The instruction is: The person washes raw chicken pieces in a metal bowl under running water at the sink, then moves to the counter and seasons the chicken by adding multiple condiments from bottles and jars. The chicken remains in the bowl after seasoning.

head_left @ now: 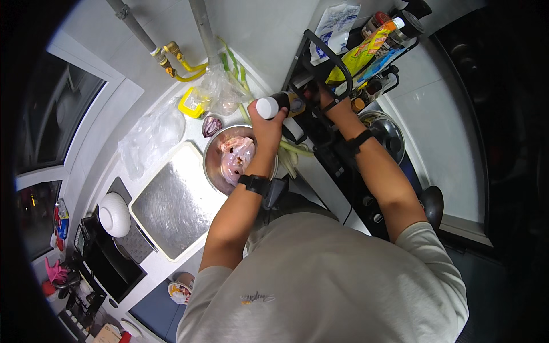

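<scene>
My left hand is closed around a dark bottle with a white cap and a yellowish label, above the rim of a steel bowl. Raw, pale pink meat with several dark spots lies in the bowl. My right hand reaches in among the black rack and its seasonings; the rack's bars and shadow hide its fingers, so what it touches cannot be told. Halved red onion sits beside the bowl, and green onions lie behind and to its right.
A steel-faced cutting board lies left of the bowl. Behind are a plastic bag, a yellow-rimmed container and yellow gas pipes. A lidded pot stands right of my right forearm. A white bowl is near the sink.
</scene>
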Demonstrator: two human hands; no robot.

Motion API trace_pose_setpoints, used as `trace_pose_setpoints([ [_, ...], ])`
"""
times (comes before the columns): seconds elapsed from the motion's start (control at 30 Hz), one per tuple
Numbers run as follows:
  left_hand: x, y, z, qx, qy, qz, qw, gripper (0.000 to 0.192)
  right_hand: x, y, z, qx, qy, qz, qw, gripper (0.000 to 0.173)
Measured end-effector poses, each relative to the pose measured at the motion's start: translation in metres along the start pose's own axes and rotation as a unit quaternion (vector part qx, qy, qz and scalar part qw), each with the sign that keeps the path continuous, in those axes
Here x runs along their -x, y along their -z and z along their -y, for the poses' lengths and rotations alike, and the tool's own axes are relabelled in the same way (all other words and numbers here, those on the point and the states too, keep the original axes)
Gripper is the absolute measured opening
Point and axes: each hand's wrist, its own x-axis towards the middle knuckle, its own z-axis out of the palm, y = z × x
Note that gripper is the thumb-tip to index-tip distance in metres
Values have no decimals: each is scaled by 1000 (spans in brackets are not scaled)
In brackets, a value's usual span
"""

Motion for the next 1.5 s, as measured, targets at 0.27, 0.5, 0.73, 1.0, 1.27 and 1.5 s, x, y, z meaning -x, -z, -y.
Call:
trace_pose_setpoints([
  [0.27,7,-5,-11,-209,-42,8,977,68,-20,-53,-15,-84,-42,86,992,31],
  [0.5,-2,-27,-2,-319,-75,21,945,67,-15,-40,-11,-115,-101,98,983,33],
  [0.73,-6,-35,15,-352,-205,48,912,64,29,31,21,-122,-165,24,978,24],
  [1.0,-18,-44,26,-411,-207,35,887,69,62,92,78,-251,-343,-110,899,28],
  [1.27,-24,-49,48,-375,-225,53,898,62,105,176,69,-373,-382,-176,827,25],
  [1.5,-26,-58,59,-428,-246,122,861,51,131,286,32,-461,-312,-119,822,29],
])
